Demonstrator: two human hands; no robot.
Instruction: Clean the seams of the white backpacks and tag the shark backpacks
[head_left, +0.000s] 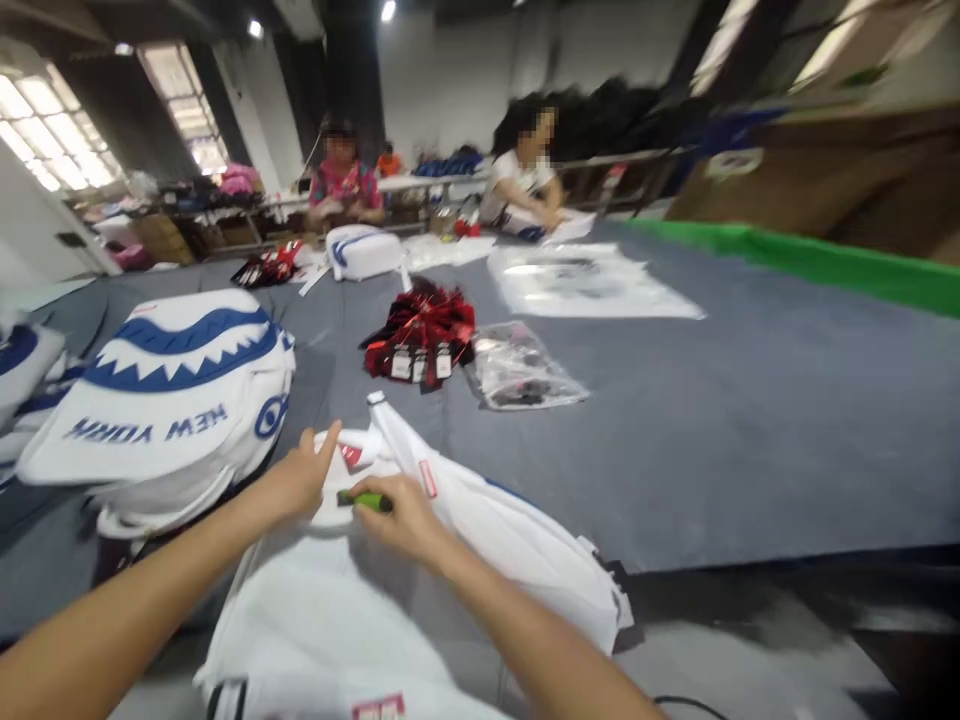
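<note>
A white backpack (330, 600) lies at the near edge of the table, its back part and straps facing up. My left hand (304, 475) grips the bag's upper edge, thumb and index finger beside a small red label (351, 456). In my right hand (405, 515) is a small green-handled tool (375, 501), held flat against the white fabric just right of my left hand. Its dark tip points left, toward the left fingers; the exact kind of tool is too blurred to tell. A padded white strap (480, 500) runs off to the right under my right forearm.
White backpacks with blue print (180, 385) are stacked at left. Red-and-black tagged items (424, 335) lie ahead, beside a clear plastic bag (525, 370) and larger plastic sheets (592, 280). Two people (345, 185) sit across the grey table (712, 420); another is farther back.
</note>
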